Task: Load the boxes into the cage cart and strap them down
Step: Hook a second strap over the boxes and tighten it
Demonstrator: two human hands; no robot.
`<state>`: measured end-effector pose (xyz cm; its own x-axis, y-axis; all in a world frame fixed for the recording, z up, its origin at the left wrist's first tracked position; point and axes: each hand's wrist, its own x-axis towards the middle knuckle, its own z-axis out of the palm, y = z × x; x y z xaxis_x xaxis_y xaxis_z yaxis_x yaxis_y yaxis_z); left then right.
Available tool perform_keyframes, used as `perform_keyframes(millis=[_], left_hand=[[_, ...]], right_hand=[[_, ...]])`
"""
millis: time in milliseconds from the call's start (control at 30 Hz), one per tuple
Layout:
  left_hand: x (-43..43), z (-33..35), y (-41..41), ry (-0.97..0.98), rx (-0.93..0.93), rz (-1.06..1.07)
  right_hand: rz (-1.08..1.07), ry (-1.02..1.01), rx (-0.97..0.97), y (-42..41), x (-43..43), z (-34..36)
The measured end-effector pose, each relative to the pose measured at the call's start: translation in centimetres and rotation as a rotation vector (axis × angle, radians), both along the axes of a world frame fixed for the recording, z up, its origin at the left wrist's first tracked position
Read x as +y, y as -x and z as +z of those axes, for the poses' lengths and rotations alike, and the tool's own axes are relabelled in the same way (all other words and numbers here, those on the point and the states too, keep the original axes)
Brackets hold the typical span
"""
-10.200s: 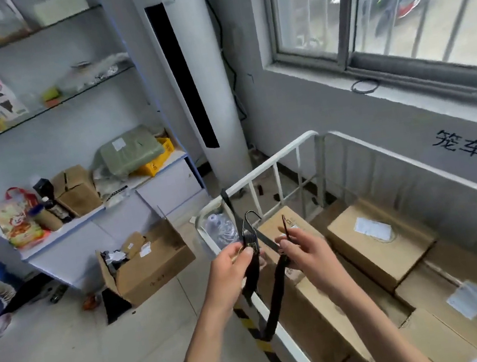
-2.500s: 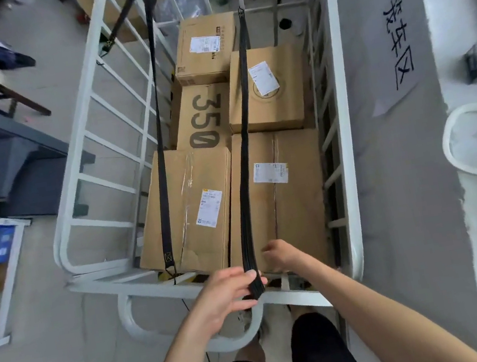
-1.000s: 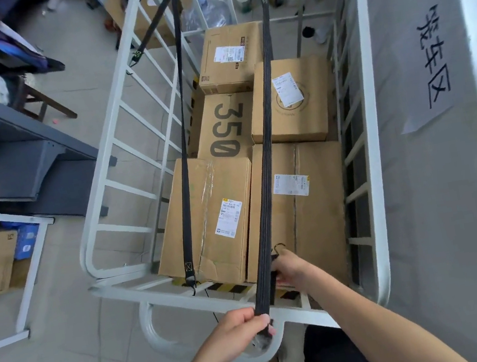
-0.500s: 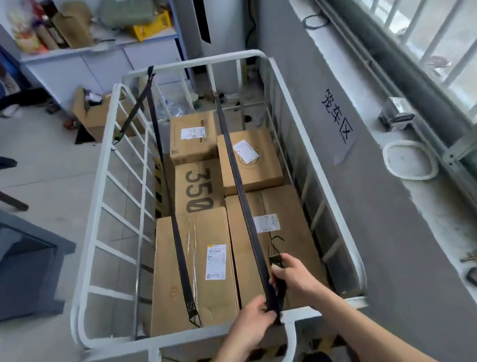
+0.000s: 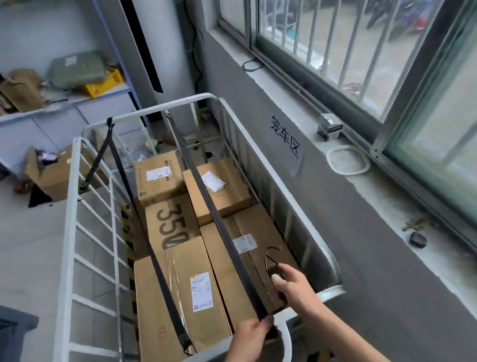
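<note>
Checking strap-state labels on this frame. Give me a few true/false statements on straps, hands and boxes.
1. Five cardboard boxes lie in the cage cart. True.
2. The left hand pinches the window-side strap by the cart's near rail. True.
3. The hook held by the right hand is clipped onto the rail. False: it points up above a box, hooked on nothing.
4. Both hands grip the other strap. False: no hand touches it.
5. The 350 box sits on the window side. False: it sits on the side away from the window.
</note>
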<state>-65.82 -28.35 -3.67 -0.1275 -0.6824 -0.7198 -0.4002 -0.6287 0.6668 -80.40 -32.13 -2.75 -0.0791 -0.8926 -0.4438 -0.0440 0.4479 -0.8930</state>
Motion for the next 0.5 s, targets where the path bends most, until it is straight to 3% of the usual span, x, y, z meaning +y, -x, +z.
perform_keyframes(millis=[233,333,500], left_hand=[[-4.5,-2.0,0.5,0.12,-0.173,-0.127],[-7.6,-2.2,2.2,0.105,-0.11,-0.117],[-12.9,-3.0,4.4,-0.068,0.002,0.089]], right_hand=[[-0.072,0.046,-0.003,1.7,-3.9,0.7],[-0.039,0.055,-0.004,2.1,-6.8,0.2],[0.023,0.041,-0.031,2.7,-11.5,-2.2]])
